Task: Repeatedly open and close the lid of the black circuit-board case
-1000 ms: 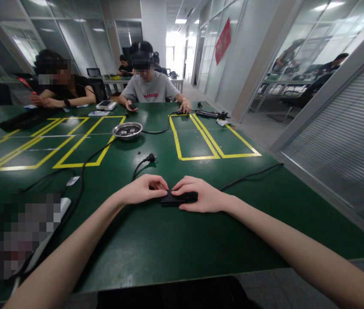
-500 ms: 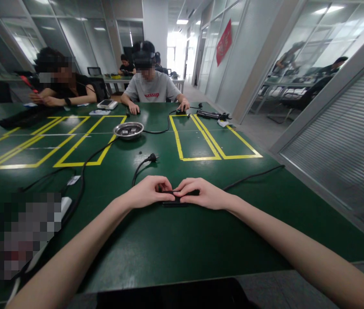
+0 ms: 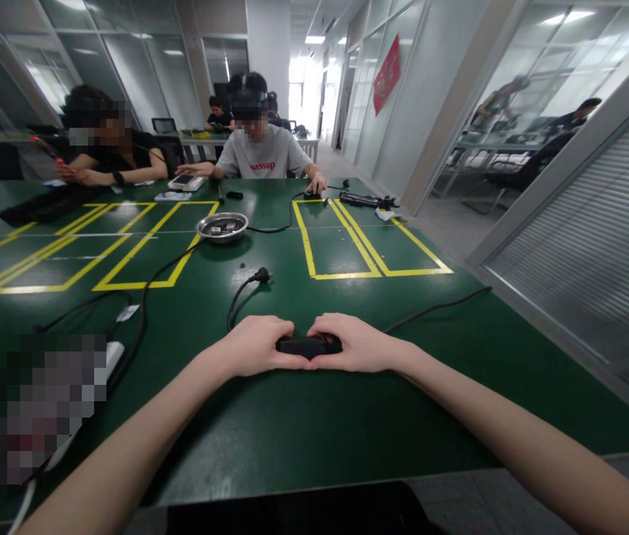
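Observation:
A small flat black device (image 3: pixel 307 345) lies on the green table (image 3: pixel 303 423) right in front of me. My left hand (image 3: pixel 258 345) curls round its left end, fingers closed over it. My right hand (image 3: pixel 356 343) grips the right end the same way. Both hands press together over the device, so most of it is hidden. A black cable with a plug (image 3: pixel 261 276) runs from behind my left hand.
A metal bowl (image 3: pixel 221 225) with small parts stands mid-table between yellow tape rectangles (image 3: pixel 347 245). Black cables (image 3: pixel 141 312) cross the left side. A white power strip (image 3: pixel 111 357) lies at left. Two people sit at the far edge with phones and tools.
My hands have closed down over the black device and pressed it flat on the table. The person opposite has reached a hand out to the left.

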Demonstrator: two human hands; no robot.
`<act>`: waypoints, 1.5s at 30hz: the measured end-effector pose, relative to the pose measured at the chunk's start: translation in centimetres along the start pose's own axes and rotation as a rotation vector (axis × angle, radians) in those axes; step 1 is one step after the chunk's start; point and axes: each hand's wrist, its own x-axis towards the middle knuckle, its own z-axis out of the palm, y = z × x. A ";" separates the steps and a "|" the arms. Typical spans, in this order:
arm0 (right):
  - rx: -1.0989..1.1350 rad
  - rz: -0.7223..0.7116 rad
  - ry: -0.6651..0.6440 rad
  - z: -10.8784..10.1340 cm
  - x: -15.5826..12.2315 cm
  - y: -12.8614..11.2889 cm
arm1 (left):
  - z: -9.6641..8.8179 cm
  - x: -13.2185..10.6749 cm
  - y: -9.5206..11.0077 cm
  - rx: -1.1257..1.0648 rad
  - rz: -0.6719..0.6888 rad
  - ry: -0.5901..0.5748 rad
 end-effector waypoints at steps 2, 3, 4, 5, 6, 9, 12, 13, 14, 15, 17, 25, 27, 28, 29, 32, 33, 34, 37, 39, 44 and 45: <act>0.002 -0.019 -0.009 0.1 0.0 0.0 | 0.0 -0.1 0.2 0.030 0.036 -0.003; 0.008 -0.027 -0.002 0.2 0.0 0.0 | 0.0 -0.1 0.3 0.049 0.059 0.002; 0.011 -0.034 0.010 0.3 0.0 0.0 | 0.1 -0.1 0.3 0.071 0.083 0.013; 0.010 -0.041 0.024 0.4 0.0 0.0 | 0.2 -0.1 0.3 0.096 0.106 0.029; 0.005 -0.044 0.043 0.4 0.0 0.0 | 0.3 0.0 0.3 0.121 0.130 0.047; -0.024 -0.047 0.101 0.6 0.0 0.1 | 0.6 0.2 0.0 0.172 0.188 0.094; -0.079 -0.062 0.162 0.7 0.0 0.3 | 0.8 0.4 -0.3 0.212 0.206 0.135; -0.109 -0.074 0.181 0.7 0.0 0.4 | 0.8 0.4 -0.4 0.228 0.197 0.150; -0.144 -0.087 0.201 0.7 0.0 0.6 | 0.8 0.4 -0.4 0.243 0.185 0.162; -0.179 -0.100 0.223 0.7 0.0 0.7 | 0.8 0.4 -0.4 0.255 0.171 0.173; -0.235 -0.121 0.261 0.8 0.1 0.9 | 0.8 0.3 -0.4 0.267 0.152 0.190; -0.303 -0.188 0.349 1.1 -0.1 1.4 | 0.8 0.2 -0.4 0.208 0.173 0.253; -0.310 -0.204 0.369 1.1 -0.1 1.4 | 0.7 0.1 -0.4 0.185 0.182 0.303; -0.312 -0.208 0.380 1.1 -0.1 1.4 | 0.7 0.1 -0.3 0.178 0.195 0.323; -0.315 -0.214 0.390 1.1 -0.1 1.4 | 0.6 0.1 -0.3 0.178 0.210 0.333; -0.308 -0.257 0.399 1.1 0.0 1.5 | 0.4 0.0 -0.3 0.205 0.245 0.313; -0.300 -0.269 0.393 1.1 0.0 1.6 | 0.4 -0.1 -0.3 0.212 0.241 0.298; -0.294 -0.274 0.382 1.1 0.1 1.6 | 0.4 -0.1 -0.3 0.214 0.229 0.285; -0.282 -0.244 0.367 1.2 0.1 1.8 | 0.4 -0.2 -0.3 0.204 0.178 0.274; -0.232 -0.195 0.377 1.2 0.2 1.7 | 0.4 -0.2 0.1 0.212 0.179 0.286; 0.093 0.006 0.359 0.8 0.4 0.9 | 0.5 0.1 2.1 0.328 0.082 0.293; 0.157 0.038 0.339 0.8 0.4 0.7 | 0.6 0.2 2.6 0.352 0.022 0.273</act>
